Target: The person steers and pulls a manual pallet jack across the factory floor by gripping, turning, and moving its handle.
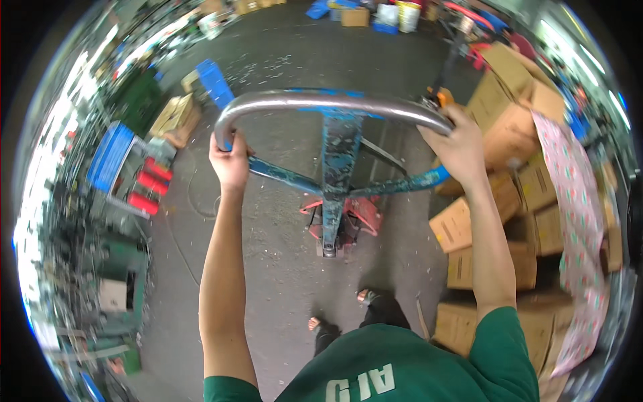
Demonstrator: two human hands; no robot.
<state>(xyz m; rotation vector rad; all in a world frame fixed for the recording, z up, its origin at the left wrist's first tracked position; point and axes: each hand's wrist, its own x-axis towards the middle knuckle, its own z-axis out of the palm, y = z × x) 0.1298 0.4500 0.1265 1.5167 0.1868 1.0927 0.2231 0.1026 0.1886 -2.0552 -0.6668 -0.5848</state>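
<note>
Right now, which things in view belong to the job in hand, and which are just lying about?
In use:
left hand and right hand, gripping the metal handle bar
blue post joined to it
red parts near its foot

Apparently just lying about:
cardboard boxes on the right
patterned sheet beside them
red objects on the left

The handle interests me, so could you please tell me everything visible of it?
The handle is a rounded loop that looks like metal, in the upper middle of the view. Its top bar is bare and shiny, with blue patches near the middle. A wide post, its blue paint chipped, runs down from the bar, and two blue braces slant out from the post. The left hand grips the left bend, the right hand the right.
</note>
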